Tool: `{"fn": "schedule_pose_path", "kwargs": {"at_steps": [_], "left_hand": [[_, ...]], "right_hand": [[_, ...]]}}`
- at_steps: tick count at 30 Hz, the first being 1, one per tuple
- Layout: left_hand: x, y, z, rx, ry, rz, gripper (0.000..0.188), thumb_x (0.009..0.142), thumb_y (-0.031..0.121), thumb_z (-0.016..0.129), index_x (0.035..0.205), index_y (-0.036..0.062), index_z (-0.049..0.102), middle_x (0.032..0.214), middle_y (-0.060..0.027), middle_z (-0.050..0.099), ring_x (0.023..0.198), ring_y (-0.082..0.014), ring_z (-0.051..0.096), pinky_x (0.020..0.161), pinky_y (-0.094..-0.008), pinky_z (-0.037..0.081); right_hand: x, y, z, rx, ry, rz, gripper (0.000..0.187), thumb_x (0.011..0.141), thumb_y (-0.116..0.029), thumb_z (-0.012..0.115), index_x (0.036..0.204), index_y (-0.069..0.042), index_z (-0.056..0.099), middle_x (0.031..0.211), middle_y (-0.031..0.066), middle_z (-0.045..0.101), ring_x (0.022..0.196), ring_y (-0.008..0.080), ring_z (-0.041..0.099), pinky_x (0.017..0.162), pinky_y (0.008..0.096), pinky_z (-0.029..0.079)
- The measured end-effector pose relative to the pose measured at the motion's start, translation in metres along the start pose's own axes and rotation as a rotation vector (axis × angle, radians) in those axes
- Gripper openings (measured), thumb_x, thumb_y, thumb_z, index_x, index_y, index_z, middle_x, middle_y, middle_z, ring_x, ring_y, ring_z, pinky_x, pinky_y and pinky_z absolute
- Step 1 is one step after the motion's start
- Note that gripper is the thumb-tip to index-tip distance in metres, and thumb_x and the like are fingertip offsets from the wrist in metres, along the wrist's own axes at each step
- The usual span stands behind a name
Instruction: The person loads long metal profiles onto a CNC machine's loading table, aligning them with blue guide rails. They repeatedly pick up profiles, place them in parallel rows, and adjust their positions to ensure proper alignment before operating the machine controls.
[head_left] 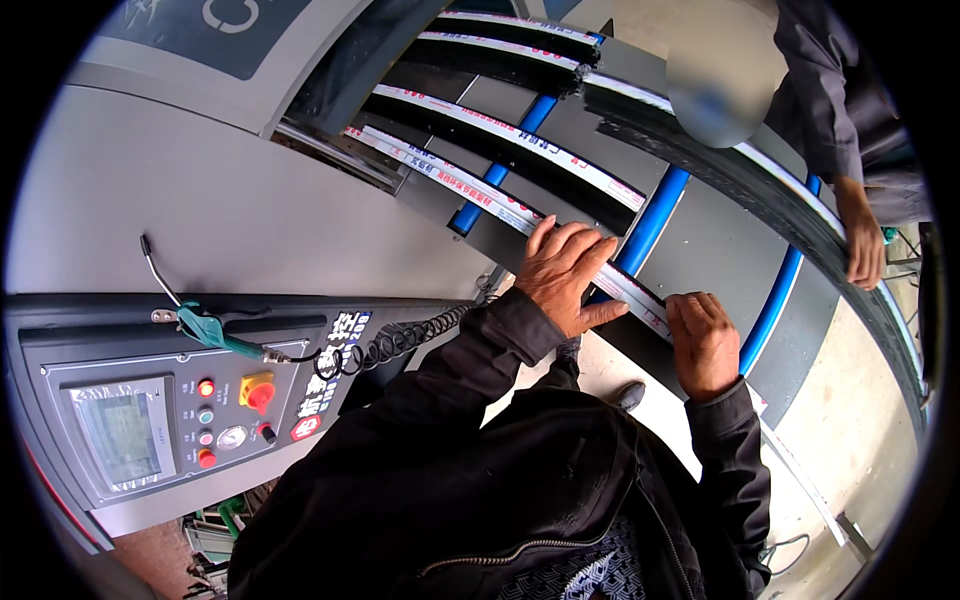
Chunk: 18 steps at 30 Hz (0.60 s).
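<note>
Two hands on one long white-taped profile strip: left hand lies flat and open, fingers spread over the strip; right hand, just beside it, curls closed around the strip's near edge. Blue bars and a grey machine bed sit beyond the hands; a control panel with coloured buttons lies well to the left; a co-worker's hand rests on a dark rail beyond the right hand.

both hands on nearest rail, control panel left
</note>
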<state>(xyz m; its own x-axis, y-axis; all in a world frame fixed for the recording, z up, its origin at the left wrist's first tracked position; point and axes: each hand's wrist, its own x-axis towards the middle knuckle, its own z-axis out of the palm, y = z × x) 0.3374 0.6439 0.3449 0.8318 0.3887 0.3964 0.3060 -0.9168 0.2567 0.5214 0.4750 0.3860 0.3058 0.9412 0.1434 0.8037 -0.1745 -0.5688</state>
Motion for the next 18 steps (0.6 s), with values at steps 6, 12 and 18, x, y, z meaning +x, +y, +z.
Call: {"fn": "schedule_pose_path", "kwargs": {"at_steps": [6, 12, 18], "left_hand": [[0.002, -0.016, 0.002, -0.026, -0.022, -0.018, 0.075, 0.086, 0.072, 0.059, 0.123, 0.0075, 0.062, 0.119, -0.01, 0.059, 0.123, -0.0292, 0.049, 0.115, -0.0546, 0.025], [0.004, -0.023, 0.001, -0.045, -0.003, -0.004, 0.073, 0.084, 0.073, 0.061, 0.118, 0.0084, 0.063, 0.116, -0.0098, 0.06, 0.122, -0.029, 0.049, 0.115, -0.0529, 0.026], [0.001, -0.043, -0.005, 0.002, -0.02, 0.002, 0.075, 0.082, 0.076, 0.061, 0.114, 0.0085, 0.064, 0.113, -0.0103, 0.061, 0.119, -0.0295, 0.051, 0.114, -0.053, 0.027]], "right_hand": [[-0.01, -0.006, -0.008, 0.028, -0.052, 0.077, 0.031, 0.086, -0.022, 0.071, 0.107, -0.001, 0.065, 0.095, 0.0166, 0.065, 0.089, 0.0351, 0.065, 0.077, 0.0423, 0.053], [-0.077, 0.034, -0.03, -0.234, -0.012, 0.123, 0.055, 0.072, -0.018, 0.083, 0.117, 0.001, 0.059, 0.1, 0.0197, 0.064, 0.089, 0.0385, 0.065, 0.076, 0.0463, 0.055], [-0.116, 0.065, -0.031, -0.306, 0.009, 0.221, 0.057, 0.069, -0.016, 0.086, 0.115, 0.0, 0.057, 0.098, 0.0183, 0.062, 0.09, 0.0384, 0.063, 0.075, 0.0463, 0.054]]}}
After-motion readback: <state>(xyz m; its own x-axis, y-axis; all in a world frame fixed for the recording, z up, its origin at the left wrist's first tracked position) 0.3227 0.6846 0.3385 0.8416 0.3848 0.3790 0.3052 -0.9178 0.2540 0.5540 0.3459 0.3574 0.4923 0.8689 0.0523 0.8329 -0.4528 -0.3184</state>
